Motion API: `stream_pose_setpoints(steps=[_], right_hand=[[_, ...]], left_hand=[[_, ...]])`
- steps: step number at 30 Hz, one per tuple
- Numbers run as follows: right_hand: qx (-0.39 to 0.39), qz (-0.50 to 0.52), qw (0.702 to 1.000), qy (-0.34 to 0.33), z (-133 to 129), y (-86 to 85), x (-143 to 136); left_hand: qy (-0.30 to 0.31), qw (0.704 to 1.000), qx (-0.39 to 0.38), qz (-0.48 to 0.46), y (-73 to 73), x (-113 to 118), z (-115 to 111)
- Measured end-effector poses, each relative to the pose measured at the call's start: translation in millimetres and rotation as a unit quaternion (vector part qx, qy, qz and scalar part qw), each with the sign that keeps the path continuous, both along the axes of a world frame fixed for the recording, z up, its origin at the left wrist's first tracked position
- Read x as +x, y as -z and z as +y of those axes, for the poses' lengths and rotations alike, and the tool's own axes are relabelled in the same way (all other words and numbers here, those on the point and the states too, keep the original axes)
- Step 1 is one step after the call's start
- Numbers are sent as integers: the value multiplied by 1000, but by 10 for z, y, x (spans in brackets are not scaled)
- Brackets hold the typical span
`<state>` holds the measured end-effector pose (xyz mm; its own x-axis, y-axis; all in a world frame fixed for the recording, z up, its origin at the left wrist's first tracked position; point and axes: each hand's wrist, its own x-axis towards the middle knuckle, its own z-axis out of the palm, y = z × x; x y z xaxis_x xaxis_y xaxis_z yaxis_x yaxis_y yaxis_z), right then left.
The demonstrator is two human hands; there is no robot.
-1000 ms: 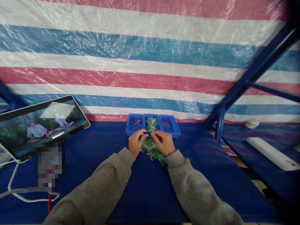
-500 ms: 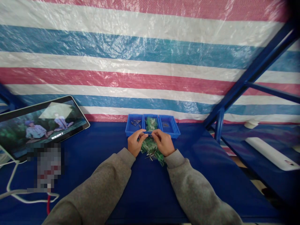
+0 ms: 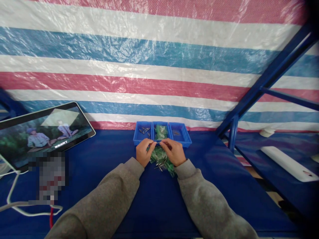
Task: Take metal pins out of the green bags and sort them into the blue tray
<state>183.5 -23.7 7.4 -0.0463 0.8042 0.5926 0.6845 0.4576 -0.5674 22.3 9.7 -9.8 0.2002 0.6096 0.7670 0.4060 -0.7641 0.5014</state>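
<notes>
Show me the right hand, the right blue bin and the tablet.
Right hand (image 3: 176, 153): head view, back of the hand.
Right blue bin (image 3: 177, 125): head view, inner back wall.
Tablet (image 3: 47, 135): head view, its screen.

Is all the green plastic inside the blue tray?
No, a heap of green plastic lies on the blue table, on the near side of the blue tray.

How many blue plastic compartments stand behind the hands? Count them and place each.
3, side by side: the left compartment, holding slim silvery metal pieces; the middle compartment, holding crumpled green plastic; the right compartment, holding small grey pieces. No others show.
</notes>
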Motion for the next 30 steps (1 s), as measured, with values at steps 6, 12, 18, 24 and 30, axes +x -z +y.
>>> stream_pose_setpoints(steps=[6, 12, 18, 24, 30], right_hand=[[0, -19, 1000, 5, 23, 25, 7], [-21, -34, 999, 12, 21, 31, 8], [-23, -33, 999, 15, 21, 29, -3], [-9, -34, 999, 34, 34, 53, 12], [-5, -17, 998, 56, 28, 33, 26]], left_hand=[[16, 1000, 11, -8, -18, 0, -5], [20, 1000, 10, -18, -25, 8, -17], [28, 999, 21, -25, -44, 7, -20], [29, 999, 10, -41, -16, 1, -21], [23, 999, -29, -35, 26, -1, -41]])
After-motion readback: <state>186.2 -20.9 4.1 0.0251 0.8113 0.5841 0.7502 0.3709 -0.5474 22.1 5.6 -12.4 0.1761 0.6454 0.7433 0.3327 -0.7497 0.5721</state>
